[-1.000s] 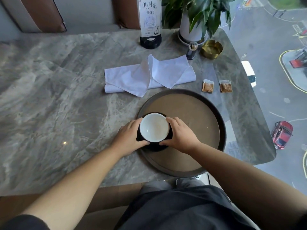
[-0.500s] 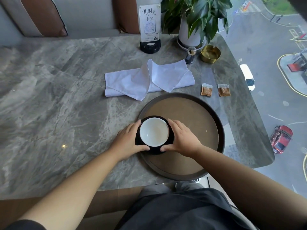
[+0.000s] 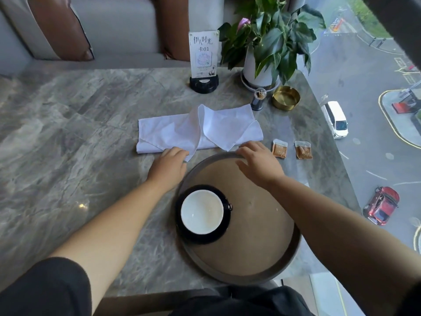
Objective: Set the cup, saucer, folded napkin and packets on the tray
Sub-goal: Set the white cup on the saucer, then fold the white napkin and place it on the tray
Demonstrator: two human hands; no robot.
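Observation:
A white-lined cup (image 3: 202,211) stands on a black saucer (image 3: 224,231) at the left side of the round brown tray (image 3: 262,242). Beyond the tray a white napkin (image 3: 223,130) lies loosely folded on the marble table. Two brown packets (image 3: 279,148) (image 3: 303,150) lie side by side to the right of the napkin. My left hand (image 3: 167,166) rests at the napkin's near edge, fingertips touching the cloth. My right hand (image 3: 258,161) hovers over the tray's far rim with fingers spread, just short of the napkin.
At the back of the table stand a sign holder (image 3: 204,62), a potted plant (image 3: 267,46), a toothpick jar (image 3: 258,100) and a brass ashtray (image 3: 286,98). The table's right edge (image 3: 337,156) borders a window over a street. A sofa sits behind.
Both hands have let go of the cup and saucer, which now stand on the tray, and have moved forward to the napkin's near edge.

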